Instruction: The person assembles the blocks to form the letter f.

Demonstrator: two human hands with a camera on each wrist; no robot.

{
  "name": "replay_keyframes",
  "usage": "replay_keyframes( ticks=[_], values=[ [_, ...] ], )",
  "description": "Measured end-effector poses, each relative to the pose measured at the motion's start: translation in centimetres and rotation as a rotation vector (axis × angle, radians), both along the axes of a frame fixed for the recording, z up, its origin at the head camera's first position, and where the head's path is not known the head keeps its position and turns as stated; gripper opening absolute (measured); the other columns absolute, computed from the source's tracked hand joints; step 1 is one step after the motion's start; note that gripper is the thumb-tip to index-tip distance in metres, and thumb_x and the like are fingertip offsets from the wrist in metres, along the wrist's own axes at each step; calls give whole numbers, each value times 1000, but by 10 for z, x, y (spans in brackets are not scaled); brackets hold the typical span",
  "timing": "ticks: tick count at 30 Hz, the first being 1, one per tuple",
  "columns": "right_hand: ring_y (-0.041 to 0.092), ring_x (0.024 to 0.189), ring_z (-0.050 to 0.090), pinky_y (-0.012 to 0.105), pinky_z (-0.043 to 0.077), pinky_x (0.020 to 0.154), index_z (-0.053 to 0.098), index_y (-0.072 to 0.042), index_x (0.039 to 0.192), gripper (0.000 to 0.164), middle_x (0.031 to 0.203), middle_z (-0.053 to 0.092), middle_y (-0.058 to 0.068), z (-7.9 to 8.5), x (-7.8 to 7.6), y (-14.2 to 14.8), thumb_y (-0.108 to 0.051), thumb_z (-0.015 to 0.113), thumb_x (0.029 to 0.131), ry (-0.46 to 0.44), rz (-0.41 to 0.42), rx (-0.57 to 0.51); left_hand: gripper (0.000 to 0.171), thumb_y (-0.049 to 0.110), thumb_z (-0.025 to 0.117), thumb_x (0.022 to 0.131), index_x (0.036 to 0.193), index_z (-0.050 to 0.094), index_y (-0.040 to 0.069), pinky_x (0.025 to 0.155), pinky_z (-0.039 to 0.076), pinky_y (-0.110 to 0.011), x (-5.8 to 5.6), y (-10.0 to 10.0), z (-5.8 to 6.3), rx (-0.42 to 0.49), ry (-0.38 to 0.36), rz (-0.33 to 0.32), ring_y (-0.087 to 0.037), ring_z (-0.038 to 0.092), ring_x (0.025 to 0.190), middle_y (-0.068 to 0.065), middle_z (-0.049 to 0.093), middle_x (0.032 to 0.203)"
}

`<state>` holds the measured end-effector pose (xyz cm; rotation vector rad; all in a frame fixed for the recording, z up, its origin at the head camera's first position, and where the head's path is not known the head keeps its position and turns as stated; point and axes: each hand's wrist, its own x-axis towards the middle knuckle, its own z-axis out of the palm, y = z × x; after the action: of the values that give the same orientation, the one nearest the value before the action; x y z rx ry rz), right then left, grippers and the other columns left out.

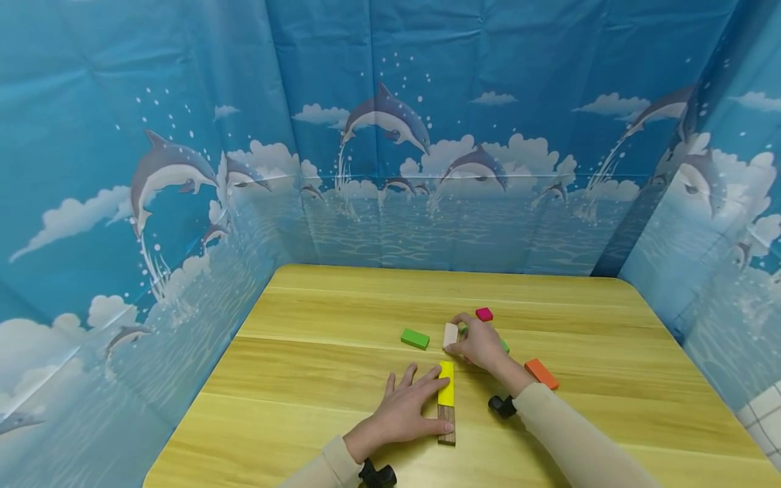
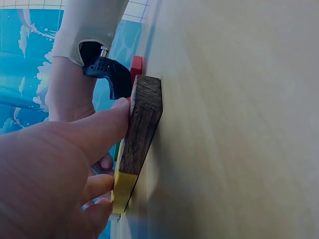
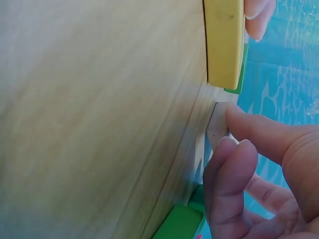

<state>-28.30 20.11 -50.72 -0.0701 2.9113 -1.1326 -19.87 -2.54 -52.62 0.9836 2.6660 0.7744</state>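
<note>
A dark brown wooden block (image 1: 447, 425) and a yellow block (image 1: 447, 386) lie end to end on the table. My left hand (image 1: 403, 411) rests on them with spread fingers, the thumb on the brown block and fingertips on the yellow one. Just beyond the yellow block's far end, a pale wooden block (image 1: 450, 335) is pinched by my right hand (image 1: 482, 343) between thumb and fingers. In the right wrist view the pale block (image 3: 218, 122) sits at the thumb tip, a small gap from the yellow block (image 3: 223, 45).
One green block (image 1: 415, 339) lies left of the pale block; more green shows partly hidden behind my right hand. A pink-red block (image 1: 485, 314) is farther back, and an orange block (image 1: 541, 373) lies by my right forearm. A dolphin-print curtain (image 1: 390, 224) surrounds the wooden table (image 1: 305, 379).
</note>
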Motion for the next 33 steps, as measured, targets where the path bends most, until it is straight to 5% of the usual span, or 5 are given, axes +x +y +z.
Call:
replay_keyframes(
  ticks=[14,33],
  values=[
    [20,62,56,32,49,54,59,-12,127,55,82,62,6,-6,2,-1,-8,87,79,91,-4,-77,80,69,62,88,154,43,29,110,6,-75,-1,0,0,3,-9,-7,-41,14,150,10,24,164],
    [21,67,63,33,56,58,61,-15,126,44,90,64,11,-5,13,-5,-6,79,87,26,-16,-230,81,70,61,88,155,42,28,111,6,-74,0,-1,1,-12,-4,-4,-40,14,151,8,24,165]
  ],
)
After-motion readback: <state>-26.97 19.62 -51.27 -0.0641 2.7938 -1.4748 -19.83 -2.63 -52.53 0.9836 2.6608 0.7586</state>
